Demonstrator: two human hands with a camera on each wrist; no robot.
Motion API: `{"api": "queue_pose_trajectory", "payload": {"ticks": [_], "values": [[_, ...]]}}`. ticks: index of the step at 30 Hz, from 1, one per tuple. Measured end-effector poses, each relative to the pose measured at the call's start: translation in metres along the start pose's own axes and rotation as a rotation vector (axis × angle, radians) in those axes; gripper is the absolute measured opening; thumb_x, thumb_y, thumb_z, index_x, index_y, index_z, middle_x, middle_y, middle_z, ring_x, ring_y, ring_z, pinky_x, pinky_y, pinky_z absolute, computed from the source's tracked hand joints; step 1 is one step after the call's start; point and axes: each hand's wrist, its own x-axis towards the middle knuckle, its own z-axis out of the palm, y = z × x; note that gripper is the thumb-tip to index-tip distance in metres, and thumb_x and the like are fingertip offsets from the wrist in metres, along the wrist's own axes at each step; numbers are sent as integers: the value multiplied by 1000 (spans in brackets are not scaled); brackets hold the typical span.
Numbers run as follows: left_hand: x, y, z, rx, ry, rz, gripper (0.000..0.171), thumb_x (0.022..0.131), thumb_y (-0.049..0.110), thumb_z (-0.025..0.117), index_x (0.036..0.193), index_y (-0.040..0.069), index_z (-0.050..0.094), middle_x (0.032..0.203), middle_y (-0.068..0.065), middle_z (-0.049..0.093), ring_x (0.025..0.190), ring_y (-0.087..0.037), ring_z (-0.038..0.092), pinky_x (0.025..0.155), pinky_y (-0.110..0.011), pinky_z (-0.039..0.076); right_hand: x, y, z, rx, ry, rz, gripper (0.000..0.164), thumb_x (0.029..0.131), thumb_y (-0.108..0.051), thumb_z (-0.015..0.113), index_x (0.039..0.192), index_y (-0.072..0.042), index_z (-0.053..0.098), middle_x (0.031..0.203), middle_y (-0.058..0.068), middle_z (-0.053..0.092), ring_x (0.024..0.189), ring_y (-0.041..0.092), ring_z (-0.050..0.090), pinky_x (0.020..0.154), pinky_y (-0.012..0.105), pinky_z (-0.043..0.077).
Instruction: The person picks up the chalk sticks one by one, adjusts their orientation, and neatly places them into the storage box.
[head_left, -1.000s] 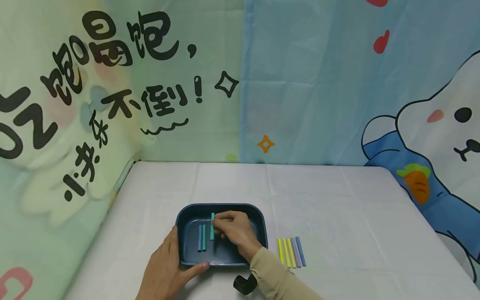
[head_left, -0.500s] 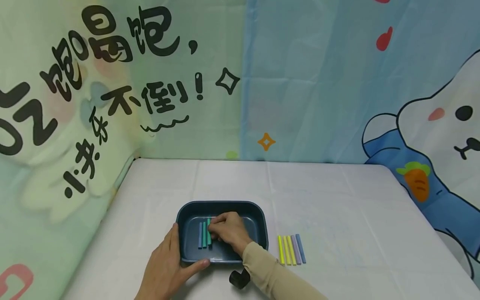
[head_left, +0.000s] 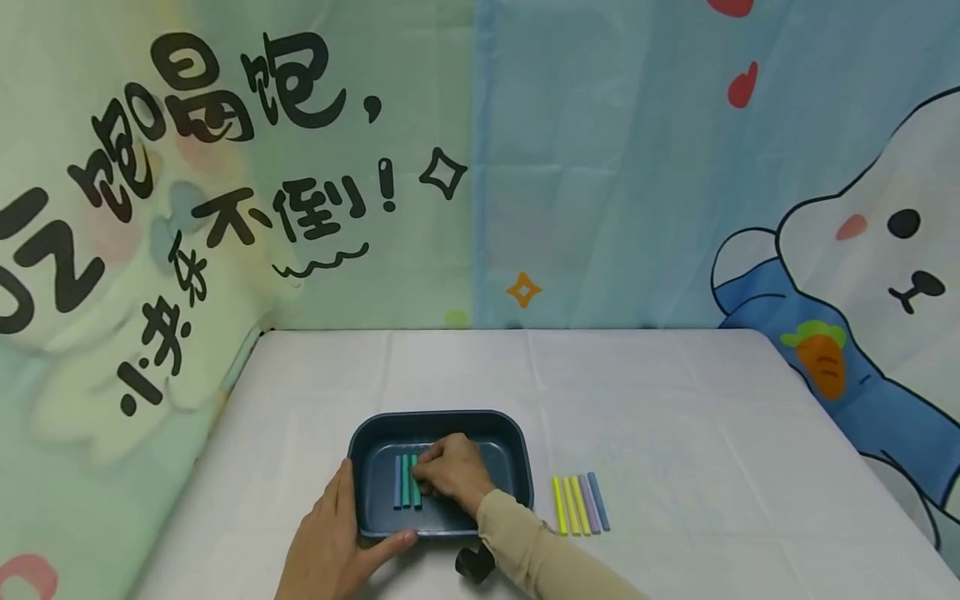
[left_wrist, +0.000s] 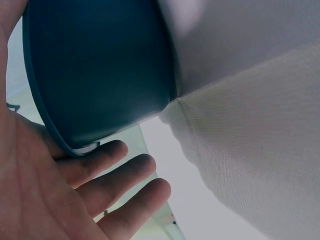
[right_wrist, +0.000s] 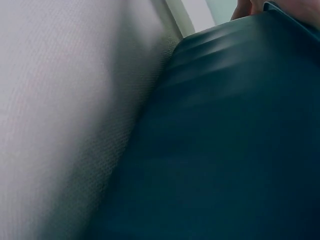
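With the left hand (head_left: 326, 537) spread against the navy tray (head_left: 442, 522), the right hand (head_left: 453, 475) should align its pinched green stick (head_left: 417, 502) parallel.

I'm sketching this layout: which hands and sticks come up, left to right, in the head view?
Left hand, bluish stick, first green stick, second green stick, right hand, first yellow stick, second yellow stick, third yellow stick, purple stick, blue stick.
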Motion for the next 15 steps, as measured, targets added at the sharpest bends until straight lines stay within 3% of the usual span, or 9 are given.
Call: {"api": "queue_pose_trajectory", "payload": {"ticks": [8, 15], "values": [[0, 0, 2, 25, -9, 4, 135, 71, 90, 58, 154, -12, 27, 154, -30, 39, 130, -43, 52, 102, -53, 48, -7, 1, -10, 67, -22, 15, 14, 82, -11, 75, 90, 0, 74, 66, 7, 70, 56, 14, 66, 51, 26, 53], [1, 1, -1, 37, -7, -9, 136, 70, 92, 56, 154, -12, 26, 153, -30, 39, 129, -43, 53, 102, -54, 48, -18, -7, -28, 124, -69, -11, 25, 85, -20, 76, 101, 0, 73, 80, 10, 74, 65, 17, 69, 59, 30, 58]]}}
